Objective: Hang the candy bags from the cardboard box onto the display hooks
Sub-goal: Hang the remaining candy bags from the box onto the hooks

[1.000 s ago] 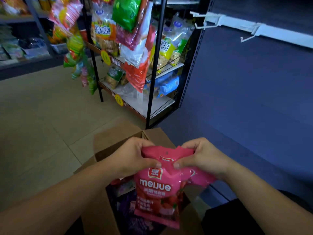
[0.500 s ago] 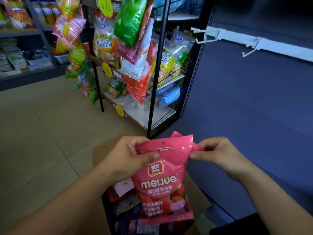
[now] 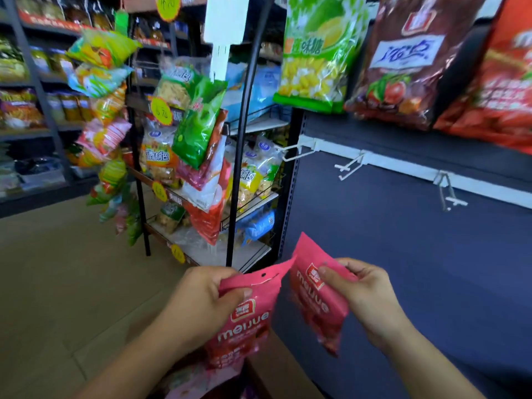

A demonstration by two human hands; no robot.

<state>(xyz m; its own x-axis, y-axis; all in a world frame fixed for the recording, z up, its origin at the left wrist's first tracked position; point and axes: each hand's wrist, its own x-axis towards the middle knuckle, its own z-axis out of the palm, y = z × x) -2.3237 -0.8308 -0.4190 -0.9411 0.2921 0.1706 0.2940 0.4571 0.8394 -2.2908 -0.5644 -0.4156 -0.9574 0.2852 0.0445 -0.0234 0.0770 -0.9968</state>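
I hold two pink "meijue" candy bags, one in each hand. My left hand [image 3: 201,300] grips the top left corner of one pink bag [image 3: 244,321], which hangs upright with its hang hole showing. My right hand [image 3: 365,298] pinches the second pink bag [image 3: 313,295], tilted to the right of the first. The cardboard box [image 3: 276,367] sits below my hands, mostly hidden; several more bags show inside it. Three empty white display hooks [image 3: 349,165] stick out from a white rail [image 3: 403,165] on the dark blue panel, above and right of my hands.
A black wire rack [image 3: 239,156] full of snack bags stands straight ahead. Larger bags, green [image 3: 316,50], brown and red, hang above the rail at the upper right. Store shelving runs along the left. The tan tile floor [image 3: 57,283] lies to the left.
The two bags, held together as one bundle earlier, are now pulled apart, one per hand. My view has lifted, so the hooks and upper hanging bags appear and the box has dropped low.
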